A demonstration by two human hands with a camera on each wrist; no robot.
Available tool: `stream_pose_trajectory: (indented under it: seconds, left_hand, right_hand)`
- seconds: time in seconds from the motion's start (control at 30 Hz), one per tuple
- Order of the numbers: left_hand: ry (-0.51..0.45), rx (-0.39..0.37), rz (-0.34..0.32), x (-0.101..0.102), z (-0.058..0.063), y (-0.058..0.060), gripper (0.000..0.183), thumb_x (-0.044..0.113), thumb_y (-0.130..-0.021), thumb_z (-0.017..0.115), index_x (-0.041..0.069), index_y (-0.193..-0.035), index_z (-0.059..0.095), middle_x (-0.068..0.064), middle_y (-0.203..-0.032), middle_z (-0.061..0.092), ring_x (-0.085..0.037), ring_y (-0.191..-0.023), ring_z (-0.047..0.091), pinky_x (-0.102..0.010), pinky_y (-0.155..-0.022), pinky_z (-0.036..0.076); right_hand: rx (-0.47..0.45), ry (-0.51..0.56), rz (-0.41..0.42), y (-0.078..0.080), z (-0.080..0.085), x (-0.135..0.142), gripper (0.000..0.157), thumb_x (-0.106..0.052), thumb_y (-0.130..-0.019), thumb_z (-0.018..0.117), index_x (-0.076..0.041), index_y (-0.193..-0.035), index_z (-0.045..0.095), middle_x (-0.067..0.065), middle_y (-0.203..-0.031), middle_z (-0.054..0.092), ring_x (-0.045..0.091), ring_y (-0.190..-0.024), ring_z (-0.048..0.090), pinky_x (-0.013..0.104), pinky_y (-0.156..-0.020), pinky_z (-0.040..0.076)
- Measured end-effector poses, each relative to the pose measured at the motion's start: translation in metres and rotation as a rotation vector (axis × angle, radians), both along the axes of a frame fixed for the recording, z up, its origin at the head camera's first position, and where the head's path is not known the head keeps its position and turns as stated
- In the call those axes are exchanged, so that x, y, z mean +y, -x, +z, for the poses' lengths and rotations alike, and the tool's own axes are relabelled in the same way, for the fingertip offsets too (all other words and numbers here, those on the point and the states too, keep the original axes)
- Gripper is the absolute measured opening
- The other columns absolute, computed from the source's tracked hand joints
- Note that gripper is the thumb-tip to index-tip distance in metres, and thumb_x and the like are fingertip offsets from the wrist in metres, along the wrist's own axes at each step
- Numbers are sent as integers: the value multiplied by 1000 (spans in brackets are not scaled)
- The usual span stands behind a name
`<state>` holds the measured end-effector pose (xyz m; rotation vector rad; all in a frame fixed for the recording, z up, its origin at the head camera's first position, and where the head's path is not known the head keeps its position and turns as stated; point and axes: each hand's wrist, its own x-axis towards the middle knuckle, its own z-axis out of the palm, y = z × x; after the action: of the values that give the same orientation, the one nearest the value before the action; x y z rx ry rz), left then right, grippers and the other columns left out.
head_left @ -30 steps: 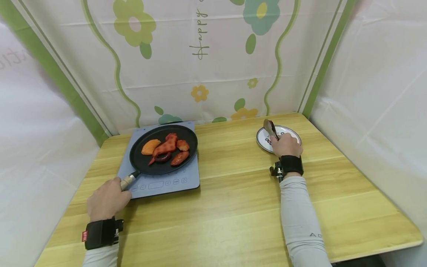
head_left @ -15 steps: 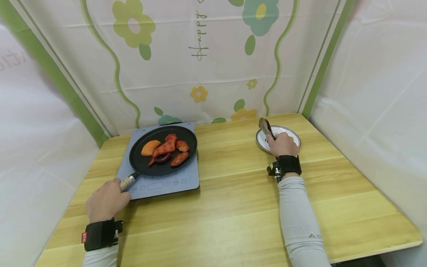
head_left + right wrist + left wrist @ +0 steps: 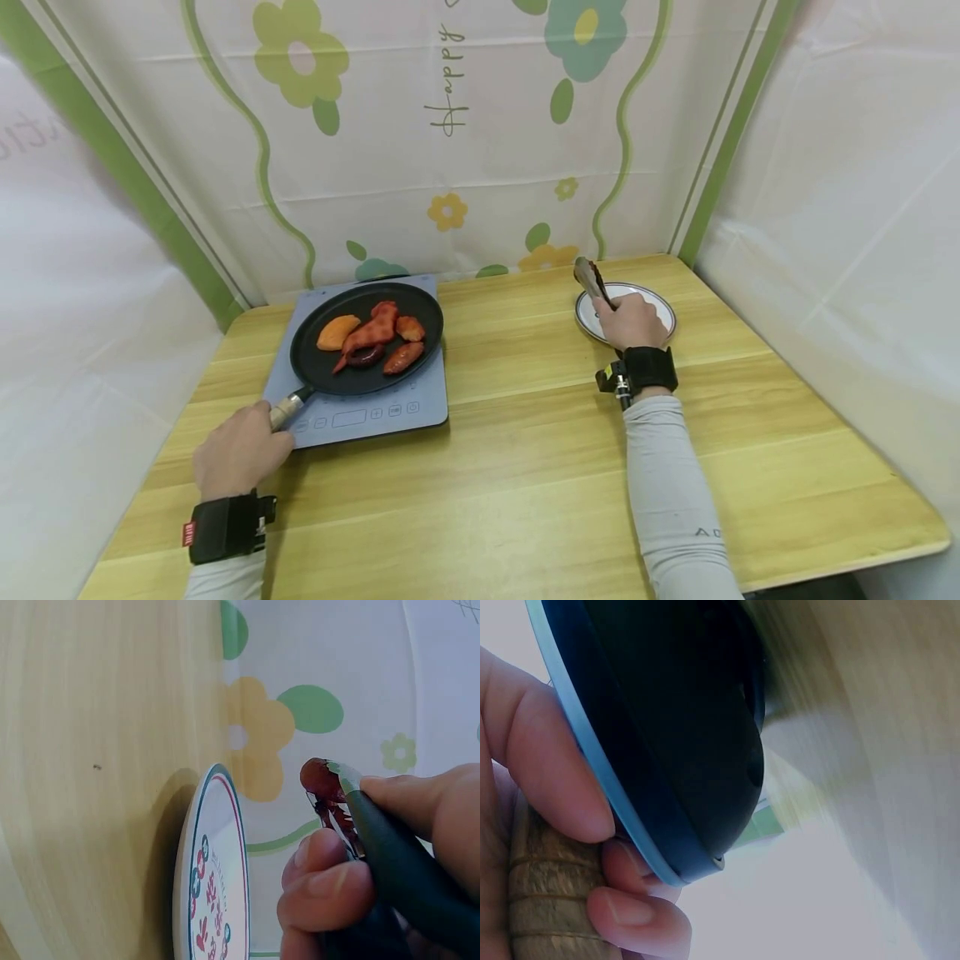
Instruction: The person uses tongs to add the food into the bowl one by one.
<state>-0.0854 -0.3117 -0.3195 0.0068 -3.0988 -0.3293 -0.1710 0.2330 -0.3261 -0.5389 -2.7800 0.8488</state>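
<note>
In the head view, my left hand (image 3: 242,450) grips the wooden handle (image 3: 285,412) of a black frying pan (image 3: 322,372). The pan sits on a flat blue-grey induction cooker (image 3: 431,408) and holds several food pieces, among them a dark curved sausage (image 3: 366,357) and a browned wing-like piece (image 3: 403,357). My right hand (image 3: 633,323) holds tongs (image 3: 588,279) over a white plate (image 3: 587,322) with a dark rim. A dark red piece of food (image 3: 321,780) is pinched at the tongs' tips in the right wrist view.
The wooden table (image 3: 517,467) ends at a pale floral curtain (image 3: 495,150) behind the cooker and plate. White sheets (image 3: 862,250) hang on both sides. A wide stretch of tabletop lies between cooker and plate.
My right hand has shifted slightly to the left, and the tongs' tips have moved left and away from me, past the plate's far left rim. The left hand and pan stay put.
</note>
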Motion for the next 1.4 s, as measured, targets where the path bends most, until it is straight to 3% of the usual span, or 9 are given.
stream_pose_trajectory:
  seconds: [0.3,0.7,1.0,1.4]
  left_hand:
    - [4,-1,-4,-1,-1,-1,12,20,-72,49,10,-77,44,-6,-68,42,-22,-56,41,-38,-45,30]
    - [3,-8,-1,-2,-2,-1,13,20,-72,49,10,-78,44,-6,-69,42,-22,-57,42,-38,-45,30]
    - [2,-7,4,-1,-2,-1,13,20,-73,49,10,-78,44,-6,-68,41,-22,-56,41,-38,-45,30]
    - [4,-17,6,-1,-2,-1,13,21,-73,49,10,-78,44,-6,-68,42,-22,-57,42,-38,-45,30]
  right_hand:
    - [22,49,27,2,1,-4,51,-63,-91,41,-21,-96,70,3,-76,57,26,-69,51,40,-59,33]
    - [79,79,93,4,8,-15,53,-62,-90,44,-18,-74,66,2,-63,52,25,-62,49,38,-53,33]
    - [121,111,127,4,9,-19,53,-61,-90,46,-13,-73,64,3,-62,50,25,-57,47,38,-51,32]
    - [136,155,197,3,18,-29,43,-61,-92,45,-24,-86,67,1,-71,59,25,-58,51,38,-52,35]
